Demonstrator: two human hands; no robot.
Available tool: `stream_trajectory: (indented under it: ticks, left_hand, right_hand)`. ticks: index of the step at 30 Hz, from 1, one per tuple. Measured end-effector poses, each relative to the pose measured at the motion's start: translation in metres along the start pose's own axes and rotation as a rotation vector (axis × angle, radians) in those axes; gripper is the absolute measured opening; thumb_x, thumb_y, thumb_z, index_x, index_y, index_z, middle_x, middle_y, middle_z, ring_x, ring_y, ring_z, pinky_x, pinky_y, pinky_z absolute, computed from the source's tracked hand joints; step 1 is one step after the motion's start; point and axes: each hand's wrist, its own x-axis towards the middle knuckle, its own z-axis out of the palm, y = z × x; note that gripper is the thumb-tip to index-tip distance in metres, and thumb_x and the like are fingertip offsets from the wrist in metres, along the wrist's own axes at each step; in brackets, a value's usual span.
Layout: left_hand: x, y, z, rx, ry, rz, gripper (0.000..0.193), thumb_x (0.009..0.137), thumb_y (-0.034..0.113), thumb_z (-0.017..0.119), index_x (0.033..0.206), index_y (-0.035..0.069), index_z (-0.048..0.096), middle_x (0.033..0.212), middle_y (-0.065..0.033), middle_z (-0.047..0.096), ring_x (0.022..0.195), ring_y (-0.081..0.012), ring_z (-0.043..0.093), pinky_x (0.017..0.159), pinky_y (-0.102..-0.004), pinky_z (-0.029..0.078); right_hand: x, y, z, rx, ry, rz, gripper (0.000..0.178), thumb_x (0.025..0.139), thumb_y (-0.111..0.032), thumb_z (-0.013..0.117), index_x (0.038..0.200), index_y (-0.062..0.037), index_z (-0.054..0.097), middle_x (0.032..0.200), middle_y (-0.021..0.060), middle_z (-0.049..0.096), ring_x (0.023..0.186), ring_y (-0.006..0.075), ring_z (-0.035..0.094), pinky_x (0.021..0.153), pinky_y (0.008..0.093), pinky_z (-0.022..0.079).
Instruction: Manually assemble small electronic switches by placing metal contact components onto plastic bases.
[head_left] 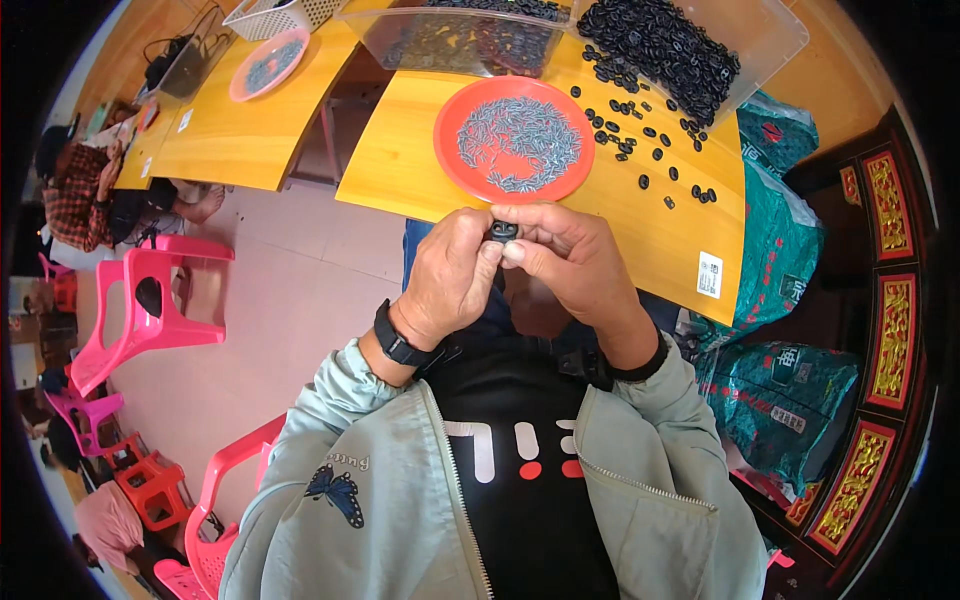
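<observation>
Head view, small black oval plastic-looking piece (504, 231): raised between both hands, just at the near edge of the yellow wood-grain table (390, 170).
Left hand (447, 265): thumb and forefinger pinch the piece's left side.
Right hand (568, 252): thumb and fingers pinch its right side; whether they also grip a pin is too small to tell.
Likely handling: very light, stiff, hard to break; its smooth rim could slip from a loose pinch.
Best hold: probably the outer rim at opposite ends, keeping the face uncovered.
Look: dark, rounded, faintly shiny, with two openings side by side.
Red round plastic plate (446, 140): beyond the hands, bearing slim silver metal pins (530, 128).
Loose black oval pieces (644, 182): scattered right of the plate.
</observation>
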Motion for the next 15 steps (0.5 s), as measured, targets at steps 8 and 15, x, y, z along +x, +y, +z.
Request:
stream_trajectory:
  ticks: [8,15]
  left_hand:
    - [-0.003,-0.002,0.002,-0.11,0.03,-0.1,0.012,0.086,0.007,0.052,0.095,0.0,0.048,0.072,-0.0159,0.053,0.062,-0.0306,0.054,0.056,-0.0345,0.042]
    - [-0.002,-0.005,-0.001,-0.597,-0.125,-0.462,0.015,0.09,0.014,0.047,0.094,0.0,0.048,0.075,-0.0066,0.053,0.064,-0.0135,0.053,0.06,-0.025,0.043]
  right_hand:
    - [0.002,0.012,0.0,-0.124,0.054,-0.168,0.032,0.082,0.004,0.057,0.114,0.0018,0.056,0.091,0.0016,0.059,0.083,0.0065,0.057,0.072,0.0204,0.047]
    - [0.007,0.014,-0.003,-0.286,0.142,-0.252,0.025,0.075,0.005,0.062,0.099,0.0014,0.062,0.078,0.0037,0.058,0.068,0.0086,0.057,0.061,0.0218,0.046]
